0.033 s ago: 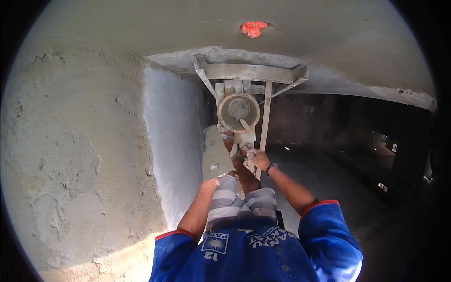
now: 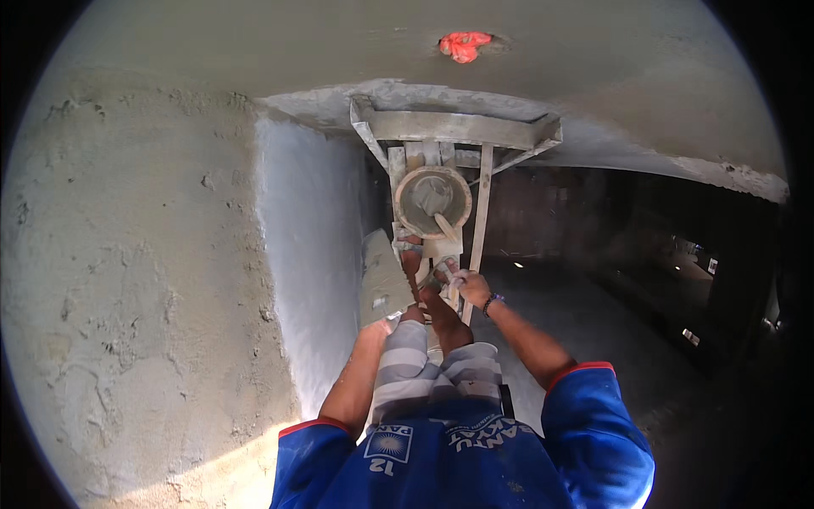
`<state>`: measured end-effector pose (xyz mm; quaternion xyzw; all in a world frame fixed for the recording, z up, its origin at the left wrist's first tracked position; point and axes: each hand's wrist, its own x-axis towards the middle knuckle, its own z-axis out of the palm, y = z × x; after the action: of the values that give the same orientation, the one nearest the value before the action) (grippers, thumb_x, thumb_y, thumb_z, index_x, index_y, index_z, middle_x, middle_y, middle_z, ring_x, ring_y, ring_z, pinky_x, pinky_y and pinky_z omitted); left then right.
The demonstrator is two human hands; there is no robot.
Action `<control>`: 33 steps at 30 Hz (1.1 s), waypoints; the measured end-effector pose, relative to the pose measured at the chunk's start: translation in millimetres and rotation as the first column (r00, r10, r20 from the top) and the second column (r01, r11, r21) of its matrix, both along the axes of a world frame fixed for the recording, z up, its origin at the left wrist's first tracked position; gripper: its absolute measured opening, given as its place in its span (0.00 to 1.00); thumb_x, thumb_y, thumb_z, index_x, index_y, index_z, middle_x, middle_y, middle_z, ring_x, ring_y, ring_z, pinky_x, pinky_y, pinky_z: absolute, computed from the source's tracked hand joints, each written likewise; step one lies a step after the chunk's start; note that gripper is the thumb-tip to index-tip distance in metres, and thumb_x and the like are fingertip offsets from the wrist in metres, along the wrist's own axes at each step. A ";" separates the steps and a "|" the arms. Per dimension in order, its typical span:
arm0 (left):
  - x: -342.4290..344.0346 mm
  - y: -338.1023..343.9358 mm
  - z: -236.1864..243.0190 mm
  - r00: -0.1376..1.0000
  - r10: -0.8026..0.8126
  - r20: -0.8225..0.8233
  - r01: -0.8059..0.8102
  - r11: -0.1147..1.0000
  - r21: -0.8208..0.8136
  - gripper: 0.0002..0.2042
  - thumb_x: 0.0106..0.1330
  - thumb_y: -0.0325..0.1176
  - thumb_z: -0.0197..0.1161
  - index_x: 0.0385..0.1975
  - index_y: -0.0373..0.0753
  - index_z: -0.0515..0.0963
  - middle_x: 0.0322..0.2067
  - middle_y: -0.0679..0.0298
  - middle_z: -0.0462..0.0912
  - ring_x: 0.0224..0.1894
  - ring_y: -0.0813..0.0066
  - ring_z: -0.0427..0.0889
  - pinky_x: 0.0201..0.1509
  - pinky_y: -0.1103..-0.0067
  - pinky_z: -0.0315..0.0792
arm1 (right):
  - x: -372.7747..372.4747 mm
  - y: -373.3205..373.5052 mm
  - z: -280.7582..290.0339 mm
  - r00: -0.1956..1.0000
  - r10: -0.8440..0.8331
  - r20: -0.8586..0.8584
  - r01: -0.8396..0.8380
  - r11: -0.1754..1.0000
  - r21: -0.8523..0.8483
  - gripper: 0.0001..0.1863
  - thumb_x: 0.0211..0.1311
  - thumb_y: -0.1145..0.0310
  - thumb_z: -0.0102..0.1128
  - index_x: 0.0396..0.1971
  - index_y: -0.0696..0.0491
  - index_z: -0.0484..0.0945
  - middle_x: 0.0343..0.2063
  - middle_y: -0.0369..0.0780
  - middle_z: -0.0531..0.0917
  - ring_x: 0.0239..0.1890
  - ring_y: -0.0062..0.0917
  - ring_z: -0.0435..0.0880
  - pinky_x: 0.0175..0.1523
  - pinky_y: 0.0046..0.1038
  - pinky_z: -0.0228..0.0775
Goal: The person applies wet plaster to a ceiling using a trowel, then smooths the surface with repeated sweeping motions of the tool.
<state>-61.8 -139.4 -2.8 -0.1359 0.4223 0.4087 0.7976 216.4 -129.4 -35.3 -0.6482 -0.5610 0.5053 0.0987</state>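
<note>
A flat grey board (image 2: 383,276), smeared with mortar, is tilted in front of my left leg. My left hand (image 2: 393,322) is at its near edge and holds it, the fingers mostly hidden. My right hand (image 2: 471,289) is closed above my right foot; what it grips is too small and unclear to name. Beyond both hands stands a round bucket (image 2: 395,204) of wet grey mortar. Inside it lies a scoop or trowel, its pale handle (image 2: 445,226) leaning over the near rim.
My feet stand on narrow scaffold planks (image 2: 441,248), framed by a wooden rail (image 2: 479,229) and a crossbeam (image 2: 449,129). A rough plastered wall (image 2: 136,280) rises at left, beside a smoother pale surface (image 2: 309,246). Red plastic (image 2: 463,47) sticks out of the grey surface ahead. A dark lower space lies right.
The board has shifted slightly left and down, uncovering more of my left foot and leg. My right hand has moved slightly right, and the view has tilted a little.
</note>
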 end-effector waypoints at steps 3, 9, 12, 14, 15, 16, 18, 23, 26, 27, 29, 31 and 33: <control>-34.4 -5.7 -79.5 0.983 0.084 0.161 -0.080 0.996 -0.032 0.09 0.69 0.38 0.58 0.44 0.46 0.76 0.38 0.61 0.83 0.37 0.66 0.84 0.36 0.72 0.82 | 13.7 13.8 -47.0 0.996 0.007 0.094 0.017 0.967 -0.253 0.15 0.60 0.65 0.58 0.45 0.55 0.79 0.38 0.53 0.83 0.42 0.42 0.84 0.47 0.36 0.76; -21.3 52.6 -182.8 0.959 0.055 -0.277 -0.129 0.959 -0.253 0.06 0.67 0.41 0.62 0.33 0.49 0.76 0.25 0.67 0.83 0.27 0.62 0.84 0.27 0.73 0.83 | 15.4 69.2 -155.5 0.884 0.221 0.412 -0.210 0.975 -0.072 0.12 0.56 0.65 0.58 0.36 0.56 0.80 0.31 0.50 0.84 0.38 0.45 0.84 0.44 0.42 0.76; -4.0 83.0 -253.5 0.922 0.003 -0.386 -0.096 0.971 -0.221 0.13 0.65 0.45 0.64 0.41 0.48 0.74 0.35 0.65 0.83 0.36 0.62 0.83 0.41 0.69 0.81 | 3.8 78.6 -218.2 0.833 0.311 0.458 -0.314 0.947 -0.072 0.12 0.52 0.67 0.60 0.37 0.55 0.81 0.31 0.47 0.85 0.38 0.45 0.84 0.45 0.42 0.76; -1.0 101.6 -286.1 0.892 -0.013 -0.452 -0.098 0.970 -0.220 0.20 0.63 0.49 0.65 0.48 0.49 0.70 0.44 0.65 0.81 0.47 0.64 0.79 0.52 0.66 0.74 | -17.2 88.2 -236.6 0.827 0.342 0.447 -0.287 0.939 -0.189 0.13 0.53 0.66 0.60 0.37 0.55 0.82 0.33 0.48 0.85 0.39 0.44 0.84 0.45 0.42 0.76; -7.7 111.2 -297.5 0.886 0.001 -0.463 -0.113 0.970 -0.215 0.23 0.62 0.51 0.65 0.52 0.50 0.68 0.48 0.65 0.80 0.52 0.65 0.75 0.56 0.65 0.70 | -31.6 96.4 -239.5 0.819 0.370 0.438 -0.268 0.922 -0.279 0.14 0.53 0.64 0.61 0.37 0.54 0.82 0.34 0.48 0.84 0.40 0.43 0.84 0.45 0.41 0.76; -2.0 122.2 -306.0 0.881 -0.012 -0.473 -0.090 0.978 -0.191 0.24 0.62 0.52 0.64 0.53 0.50 0.67 0.50 0.66 0.79 0.55 0.66 0.74 0.57 0.66 0.68 | -33.0 98.4 -245.3 0.818 0.377 0.436 -0.267 0.918 -0.292 0.14 0.53 0.64 0.61 0.37 0.54 0.82 0.34 0.48 0.84 0.40 0.43 0.84 0.45 0.41 0.76; 8.7 140.5 -320.4 0.877 -0.030 -0.479 -0.064 0.982 -0.178 0.25 0.62 0.53 0.64 0.55 0.51 0.66 0.52 0.66 0.78 0.57 0.67 0.72 0.59 0.67 0.67 | -30.5 98.5 -254.1 0.815 0.304 0.494 -0.218 0.950 -0.225 0.14 0.54 0.61 0.60 0.34 0.57 0.83 0.39 0.50 0.83 0.44 0.46 0.83 0.46 0.40 0.76; 13.4 157.0 -345.4 0.906 -0.050 -0.420 0.029 0.998 -0.056 0.25 0.66 0.53 0.59 0.58 0.49 0.66 0.57 0.64 0.75 0.59 0.66 0.70 0.61 0.70 0.64 | -5.0 97.9 -245.1 0.898 0.299 0.322 -0.215 0.938 -0.271 0.23 0.53 0.60 0.61 0.42 0.63 0.75 0.40 0.55 0.81 0.46 0.47 0.81 0.49 0.40 0.76; 30.1 163.6 -338.9 0.897 -0.066 -0.437 0.087 0.996 0.030 0.23 0.71 0.48 0.53 0.59 0.40 0.67 0.54 0.56 0.75 0.54 0.63 0.75 0.59 0.64 0.72 | 8.1 101.5 -220.0 0.914 0.195 0.356 -0.136 0.973 -0.186 0.28 0.53 0.60 0.60 0.48 0.65 0.68 0.36 0.57 0.81 0.44 0.47 0.82 0.50 0.42 0.76; 33.0 165.0 -338.4 0.892 -0.071 -0.446 0.106 0.993 0.055 0.23 0.71 0.48 0.53 0.59 0.40 0.68 0.54 0.56 0.76 0.54 0.63 0.75 0.59 0.64 0.72 | 10.3 109.8 -217.4 0.909 0.160 0.385 -0.082 0.974 -0.211 0.27 0.54 0.60 0.59 0.46 0.65 0.68 0.34 0.56 0.81 0.43 0.47 0.82 0.49 0.42 0.76; 35.8 164.9 -335.0 0.894 -0.076 -0.442 0.119 0.990 0.071 0.23 0.71 0.48 0.53 0.59 0.40 0.68 0.54 0.56 0.76 0.54 0.63 0.75 0.59 0.64 0.72 | 12.0 124.6 -220.9 0.890 0.091 0.447 -0.030 0.989 -0.143 0.22 0.52 0.61 0.58 0.42 0.62 0.74 0.30 0.50 0.83 0.41 0.46 0.83 0.48 0.42 0.76; 36.3 162.2 -338.2 0.898 -0.081 -0.432 0.123 0.990 0.070 0.23 0.71 0.48 0.52 0.59 0.40 0.68 0.54 0.56 0.76 0.54 0.63 0.75 0.59 0.64 0.72 | 10.9 141.9 -225.1 0.844 0.248 0.476 -0.250 0.966 -0.060 0.18 0.51 0.62 0.57 0.38 0.59 0.78 0.30 0.47 0.84 0.40 0.45 0.83 0.48 0.41 0.76; 40.2 162.0 -342.8 0.904 -0.088 -0.418 0.128 0.989 0.068 0.23 0.71 0.48 0.52 0.59 0.40 0.68 0.54 0.56 0.76 0.54 0.63 0.75 0.59 0.64 0.72 | 1.2 149.2 -236.0 0.737 0.373 0.563 -0.465 0.885 0.022 0.11 0.47 0.65 0.55 0.25 0.50 0.85 0.31 0.39 0.85 0.37 0.39 0.84 0.46 0.37 0.75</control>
<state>-21.5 22.6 -345.6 0.0149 0.5690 0.4026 0.7169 217.6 19.8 -271.3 -0.6107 -0.7360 0.2621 -0.1289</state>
